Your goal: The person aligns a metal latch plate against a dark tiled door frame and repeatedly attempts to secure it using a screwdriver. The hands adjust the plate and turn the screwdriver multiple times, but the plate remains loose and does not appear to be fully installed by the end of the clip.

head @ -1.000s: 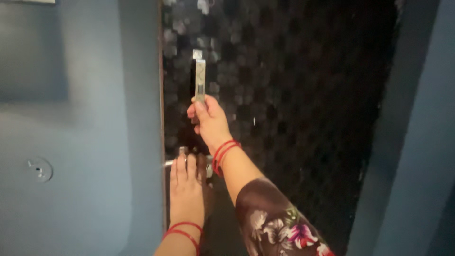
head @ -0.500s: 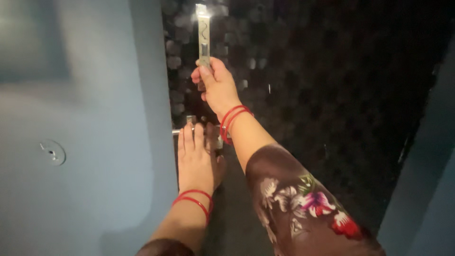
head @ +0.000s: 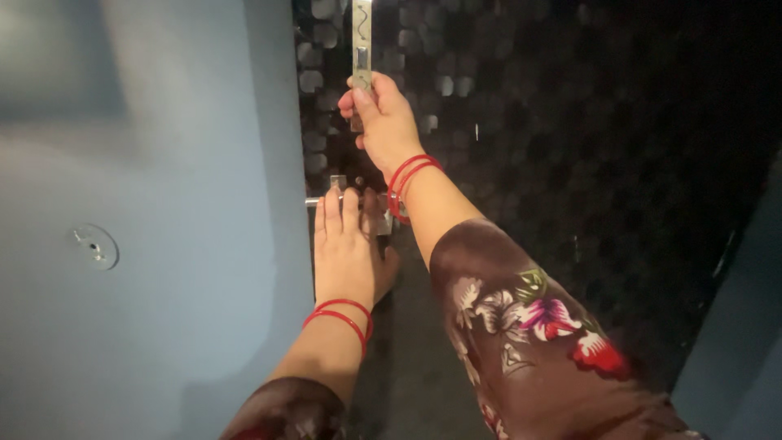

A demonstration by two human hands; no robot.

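Note:
My right hand (head: 381,118) is closed around the lower end of a long metal latch plate (head: 362,37) on the edge of a dark door patterned with hexagons (head: 570,163). My left hand (head: 349,248) lies flat against the door edge, fingers together, its tips touching a small metal bolt fitting (head: 336,189) whose rod reaches left onto the blue door frame. Both wrists carry red bangles. A brown flowered sleeve covers my right forearm (head: 529,326).
A blue-grey wall (head: 147,204) fills the left side, with a small round metal fitting (head: 94,247) set in it. Another blue-grey strip (head: 737,342) shows at the lower right edge.
The view has shifted so both hands and the latch plate sit higher and nearer. My right hand keeps its hold on the plate and my left hand stays on the bolt fitting.

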